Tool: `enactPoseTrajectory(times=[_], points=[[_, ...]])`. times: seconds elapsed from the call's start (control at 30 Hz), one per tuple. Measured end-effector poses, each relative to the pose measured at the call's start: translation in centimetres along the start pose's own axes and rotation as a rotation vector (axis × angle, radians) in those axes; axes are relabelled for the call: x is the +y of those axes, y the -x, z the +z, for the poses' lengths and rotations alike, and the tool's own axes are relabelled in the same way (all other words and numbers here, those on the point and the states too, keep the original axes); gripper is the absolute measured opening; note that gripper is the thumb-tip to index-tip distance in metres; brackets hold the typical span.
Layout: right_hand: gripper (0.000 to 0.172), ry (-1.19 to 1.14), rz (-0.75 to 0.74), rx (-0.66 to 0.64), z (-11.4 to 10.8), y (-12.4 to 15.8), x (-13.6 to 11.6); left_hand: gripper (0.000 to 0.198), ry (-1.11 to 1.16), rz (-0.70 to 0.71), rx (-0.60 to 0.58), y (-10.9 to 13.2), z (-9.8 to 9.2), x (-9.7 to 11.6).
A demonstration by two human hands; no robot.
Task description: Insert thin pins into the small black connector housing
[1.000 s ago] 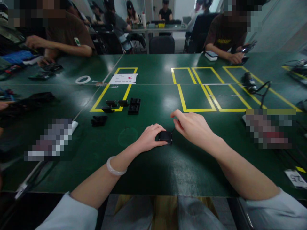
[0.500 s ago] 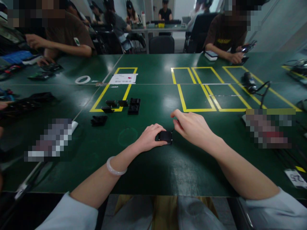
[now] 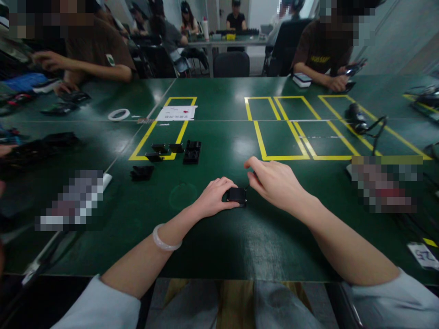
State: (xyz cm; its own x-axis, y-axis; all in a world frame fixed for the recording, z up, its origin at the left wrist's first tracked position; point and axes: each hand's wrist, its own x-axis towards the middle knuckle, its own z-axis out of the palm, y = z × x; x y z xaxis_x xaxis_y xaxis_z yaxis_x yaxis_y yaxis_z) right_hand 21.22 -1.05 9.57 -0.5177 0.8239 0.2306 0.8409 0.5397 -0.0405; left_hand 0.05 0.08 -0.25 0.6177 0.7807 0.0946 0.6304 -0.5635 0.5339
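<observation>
My left hand (image 3: 216,196) grips a small black box-shaped part (image 3: 237,195) on the green table, thumb along its near side and fingers along its far side. Small shiny spots show at the part's corners. Just to the right, my right hand (image 3: 274,183) is closed, its fingertips pinching a thin dark rod-like tool (image 3: 247,187) that slants down to the part's right side. Most of that tool is hidden by the fingers.
Several black parts (image 3: 159,148) stand around a yellow tape frame at left, with a black block (image 3: 192,151) beside them. A paper sheet (image 3: 176,113) and a white tape roll (image 3: 119,114) lie farther back. Blurred-out devices flank me; co-workers sit across the table.
My hands and the black part stay practically in place. At the far left, a co-worker's raised hand has shifted slightly left.
</observation>
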Motion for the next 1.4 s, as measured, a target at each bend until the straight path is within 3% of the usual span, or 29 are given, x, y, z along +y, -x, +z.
enactPoseTrajectory(times=[0.17,0.4,0.63,1.4], points=[[0.031,0.051,0.041,-0.051,0.06,-0.14,0.01,0.041,-0.003,-0.007,-0.008,-0.03,-0.06,0.08],[0.028,0.009,0.012,0.014,0.11,0.02,-0.07,0.041,-0.001,-0.009,-0.012,-0.06,-0.15,0.23],[0.030,0.050,0.027,-0.045,0.12,-0.13,0.03,0.041,-0.003,-0.002,-0.007,-0.01,-0.02,0.03],[0.027,0.023,0.010,-0.009,0.17,-0.03,0.02,0.041,0.003,-0.011,-0.008,0.02,0.04,-0.04]])
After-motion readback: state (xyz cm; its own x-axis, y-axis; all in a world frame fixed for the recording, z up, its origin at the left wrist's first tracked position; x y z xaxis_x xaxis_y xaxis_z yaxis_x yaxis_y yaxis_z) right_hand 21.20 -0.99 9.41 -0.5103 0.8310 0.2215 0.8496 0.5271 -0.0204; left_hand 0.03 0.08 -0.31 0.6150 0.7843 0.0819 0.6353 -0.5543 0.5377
